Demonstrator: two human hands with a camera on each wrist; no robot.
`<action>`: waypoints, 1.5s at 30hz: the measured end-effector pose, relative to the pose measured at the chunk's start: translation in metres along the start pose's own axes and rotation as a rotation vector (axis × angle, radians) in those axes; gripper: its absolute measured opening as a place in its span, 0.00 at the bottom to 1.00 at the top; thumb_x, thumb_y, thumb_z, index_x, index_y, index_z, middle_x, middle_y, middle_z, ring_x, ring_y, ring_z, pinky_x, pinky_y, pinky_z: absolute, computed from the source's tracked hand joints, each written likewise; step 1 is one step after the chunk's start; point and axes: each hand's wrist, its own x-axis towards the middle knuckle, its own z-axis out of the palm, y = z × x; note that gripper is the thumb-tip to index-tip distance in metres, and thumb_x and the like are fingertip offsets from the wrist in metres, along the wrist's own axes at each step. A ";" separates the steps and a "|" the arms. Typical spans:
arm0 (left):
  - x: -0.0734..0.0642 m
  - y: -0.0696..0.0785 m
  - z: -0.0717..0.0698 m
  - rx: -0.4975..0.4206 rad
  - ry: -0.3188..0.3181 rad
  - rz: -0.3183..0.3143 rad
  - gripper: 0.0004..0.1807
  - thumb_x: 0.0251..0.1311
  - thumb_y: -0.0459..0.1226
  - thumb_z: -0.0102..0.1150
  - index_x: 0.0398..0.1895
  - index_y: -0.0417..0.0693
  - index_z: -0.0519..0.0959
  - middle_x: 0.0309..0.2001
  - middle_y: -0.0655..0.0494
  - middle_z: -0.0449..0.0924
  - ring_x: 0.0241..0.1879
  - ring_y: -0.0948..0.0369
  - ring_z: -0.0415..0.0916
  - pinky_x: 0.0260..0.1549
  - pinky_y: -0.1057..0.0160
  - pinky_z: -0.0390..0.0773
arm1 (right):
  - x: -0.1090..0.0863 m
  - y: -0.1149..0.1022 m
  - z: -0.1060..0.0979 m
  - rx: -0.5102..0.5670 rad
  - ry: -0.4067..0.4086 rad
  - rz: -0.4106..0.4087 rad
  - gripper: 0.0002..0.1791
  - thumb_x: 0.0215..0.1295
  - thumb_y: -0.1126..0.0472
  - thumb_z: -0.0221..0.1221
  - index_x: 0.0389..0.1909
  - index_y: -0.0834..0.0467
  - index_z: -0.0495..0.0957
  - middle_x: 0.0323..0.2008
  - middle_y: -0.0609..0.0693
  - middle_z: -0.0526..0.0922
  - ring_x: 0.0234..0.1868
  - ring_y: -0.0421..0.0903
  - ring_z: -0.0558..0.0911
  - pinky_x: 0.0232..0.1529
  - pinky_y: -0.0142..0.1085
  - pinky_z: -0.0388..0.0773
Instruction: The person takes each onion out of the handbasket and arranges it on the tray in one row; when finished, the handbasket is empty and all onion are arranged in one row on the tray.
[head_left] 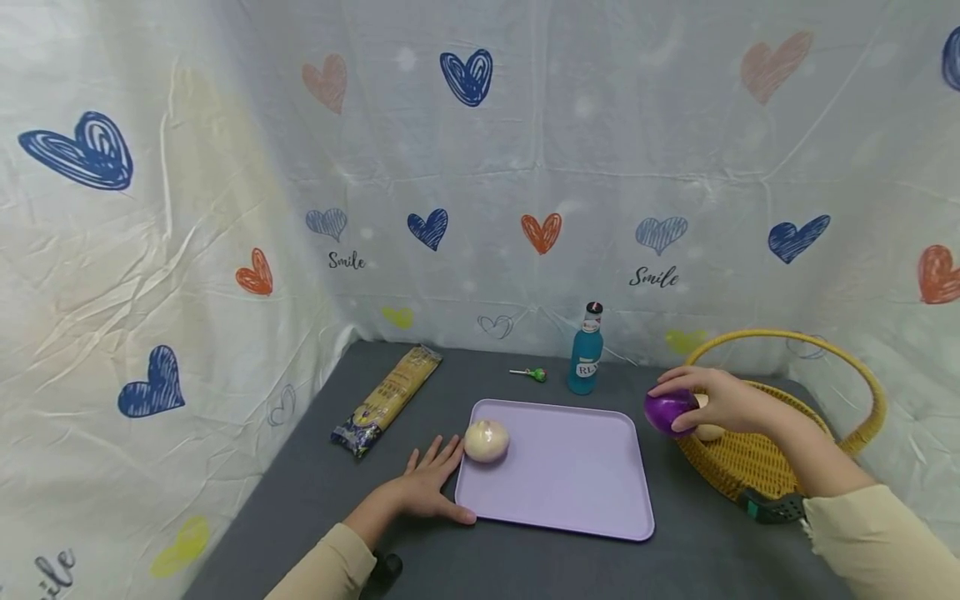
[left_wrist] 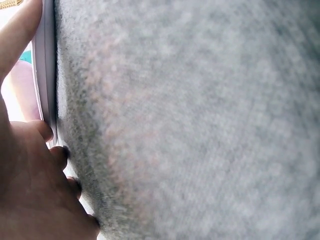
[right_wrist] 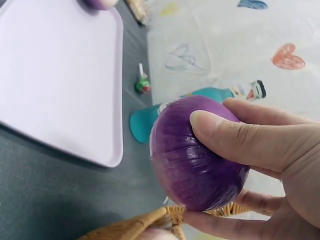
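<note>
Glossy, round purple onion [right_wrist: 192, 160] held in my right hand [head_left: 712, 400]; flat, rectangular lavender tray [head_left: 562, 475] touching my left hand [head_left: 429, 490].

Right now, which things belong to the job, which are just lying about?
Likely in the job:
purple onion, in right hand
lilac tray, left hand at its edge
pale round vegetable on it
wicker basket and pale contents

Likely lying about:
yellow packet
green lollipop
blue bottle

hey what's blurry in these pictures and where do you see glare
Left wrist: the gray surface filling most of the frame is blurred; right wrist: small bright highlights on the purple onion; head: a glossy spot on the pale round item.
</note>
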 end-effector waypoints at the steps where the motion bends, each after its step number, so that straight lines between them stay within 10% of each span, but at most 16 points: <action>1: 0.001 -0.001 0.001 0.005 -0.002 -0.005 0.72 0.40 0.76 0.65 0.83 0.57 0.40 0.83 0.53 0.33 0.81 0.46 0.23 0.71 0.32 0.24 | 0.001 -0.001 0.001 0.007 0.000 0.001 0.26 0.58 0.53 0.73 0.58 0.54 0.82 0.63 0.65 0.74 0.59 0.70 0.75 0.46 0.52 0.85; 45: -0.001 0.007 -0.004 0.042 -0.027 -0.025 0.70 0.45 0.71 0.67 0.83 0.54 0.40 0.83 0.52 0.34 0.81 0.45 0.25 0.72 0.30 0.29 | 0.062 -0.035 0.069 0.066 0.013 -0.189 0.26 0.57 0.55 0.74 0.57 0.54 0.83 0.62 0.62 0.76 0.59 0.66 0.78 0.48 0.53 0.84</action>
